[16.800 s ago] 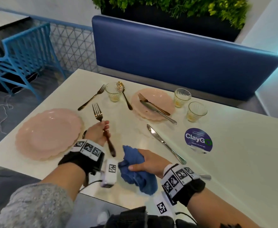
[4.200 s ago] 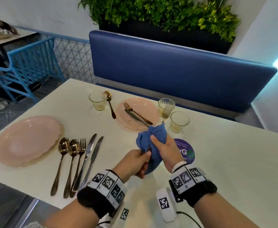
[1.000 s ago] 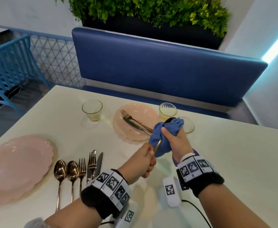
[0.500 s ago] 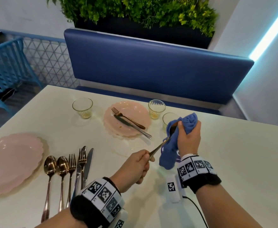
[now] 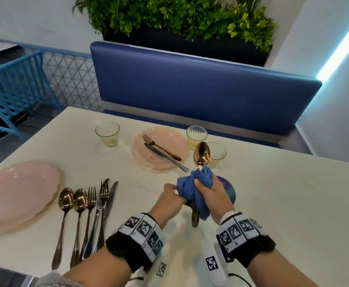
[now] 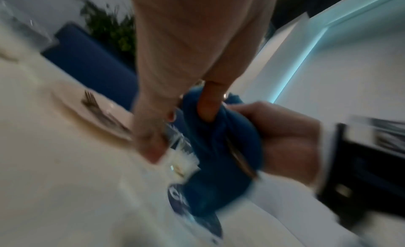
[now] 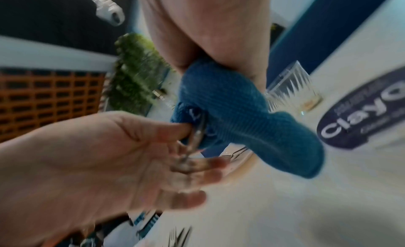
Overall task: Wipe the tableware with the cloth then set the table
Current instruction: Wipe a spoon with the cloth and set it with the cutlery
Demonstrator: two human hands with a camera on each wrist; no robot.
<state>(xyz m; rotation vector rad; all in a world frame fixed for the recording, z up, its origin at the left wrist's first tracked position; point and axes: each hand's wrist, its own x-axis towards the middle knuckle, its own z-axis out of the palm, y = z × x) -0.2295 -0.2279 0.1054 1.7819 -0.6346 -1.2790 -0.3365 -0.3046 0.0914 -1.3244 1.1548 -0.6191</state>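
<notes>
My right hand (image 5: 202, 183) grips the bunched blue cloth (image 5: 192, 189) around the handle of a gold spoon (image 5: 201, 153). The spoon stands upright above the table, with its bare bowl above the cloth and its handle end poking out below. My left hand (image 5: 179, 195) meets the cloth from the left. In the right wrist view its thumb pushes into the cloth (image 7: 230, 103) and the spoon handle (image 7: 195, 139) runs between thumb and fingers. The left wrist view is blurred and shows the cloth (image 6: 219, 146) in the right hand.
Two gold spoons, forks and knives (image 5: 86, 214) lie in a row beside the near pink plate (image 5: 14, 193). The far pink plate (image 5: 175, 141) carries a fork and a knife. Three glasses (image 5: 107, 133) (image 5: 196, 134) (image 5: 217, 153) stand around it. A purple sticker (image 5: 227, 191) lies under my right hand.
The spoon swung from slanted to upright. My right hand slid the cloth from the bowl down onto the handle, and my left hand moved up the handle to the cloth.
</notes>
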